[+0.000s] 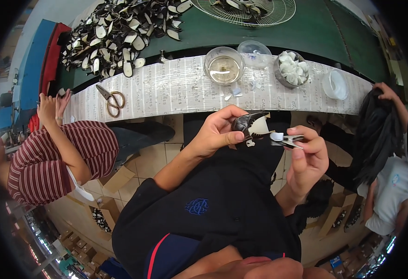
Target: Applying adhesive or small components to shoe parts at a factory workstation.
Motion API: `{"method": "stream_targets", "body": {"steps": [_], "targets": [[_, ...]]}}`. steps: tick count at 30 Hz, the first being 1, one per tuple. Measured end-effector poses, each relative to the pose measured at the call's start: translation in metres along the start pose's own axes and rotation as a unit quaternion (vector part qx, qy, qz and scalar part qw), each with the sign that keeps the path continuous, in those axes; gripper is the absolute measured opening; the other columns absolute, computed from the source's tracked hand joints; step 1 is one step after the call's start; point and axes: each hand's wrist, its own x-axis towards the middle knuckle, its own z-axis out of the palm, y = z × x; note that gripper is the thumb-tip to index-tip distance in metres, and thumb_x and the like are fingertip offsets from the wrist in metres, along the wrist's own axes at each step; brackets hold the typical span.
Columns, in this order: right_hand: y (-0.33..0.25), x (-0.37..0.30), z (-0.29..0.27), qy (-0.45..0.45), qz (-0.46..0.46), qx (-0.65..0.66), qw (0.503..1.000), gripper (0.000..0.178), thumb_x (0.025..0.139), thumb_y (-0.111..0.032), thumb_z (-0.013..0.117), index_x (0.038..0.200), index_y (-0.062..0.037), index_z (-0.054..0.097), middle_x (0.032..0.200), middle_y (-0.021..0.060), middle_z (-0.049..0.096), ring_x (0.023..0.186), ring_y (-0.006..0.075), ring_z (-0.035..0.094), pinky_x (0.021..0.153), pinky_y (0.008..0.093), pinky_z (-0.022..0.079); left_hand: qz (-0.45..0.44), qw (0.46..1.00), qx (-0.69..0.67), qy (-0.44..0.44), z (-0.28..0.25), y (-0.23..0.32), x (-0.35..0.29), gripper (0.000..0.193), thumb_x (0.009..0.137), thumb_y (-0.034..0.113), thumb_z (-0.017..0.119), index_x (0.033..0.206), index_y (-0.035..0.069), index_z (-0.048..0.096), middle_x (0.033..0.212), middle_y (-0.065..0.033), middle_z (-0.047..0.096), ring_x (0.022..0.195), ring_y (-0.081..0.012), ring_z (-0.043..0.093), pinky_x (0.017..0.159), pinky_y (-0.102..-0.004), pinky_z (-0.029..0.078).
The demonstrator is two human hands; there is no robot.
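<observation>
My left hand (pixel 220 132) is closed around a small black shoe upper (pixel 245 122), its white lining and ragged cut edge turned to the right. Just beside that edge, the fingers and thumb of my right hand (pixel 308 156) pinch a silver metal spring clip (pixel 293 140). A small white pad (pixel 277 136) sits in the clip's jaws, close to the upper's lower right edge. Whether pad and upper touch, I cannot tell. Both hands are held over my lap, in front of the bench's near edge.
On the paper-covered bench (pixel 167 88) are gold-handled scissors (pixel 112 101), a clear bowl of liquid (pixel 223 66), a bowl of white pads (pixel 291 69) and a white tub (pixel 335 85). Behind lie a pile of shoe pieces (pixel 125 37) and a wire basket (pixel 246 10). Co-workers sit either side.
</observation>
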Motion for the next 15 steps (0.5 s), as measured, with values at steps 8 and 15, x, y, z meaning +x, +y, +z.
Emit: {"method": "stream_targets", "body": {"steps": [8,15], "targets": [[0.008,0.002,0.006,0.02,-0.085,0.002,0.996,0.017,0.078,0.002,0.073,0.088,-0.0011,0.059,0.111,0.0259,0.061,0.095,0.0223,0.063,0.086,0.0314,0.05,-0.032,0.999,-0.03,-0.023,-0.005,-0.005,-0.002,0.049,0.083,0.026,0.075,0.113,-0.002,0.048,0.108,-0.0178,0.063,0.096,-0.0276,0.067,0.08,-0.0436,0.058],[0.008,0.001,0.004,-0.013,-0.061,-0.087,0.994,0.017,0.077,0.005,0.072,0.087,0.0014,0.059,0.109,0.0239,0.062,0.093,0.0232,0.064,0.085,0.0326,0.052,-0.027,0.999,-0.022,-0.017,-0.006,-0.007,-0.002,0.049,0.084,0.027,0.074,0.114,-0.001,0.048,0.108,-0.0168,0.063,0.097,-0.0266,0.066,0.08,-0.0428,0.058]]}}
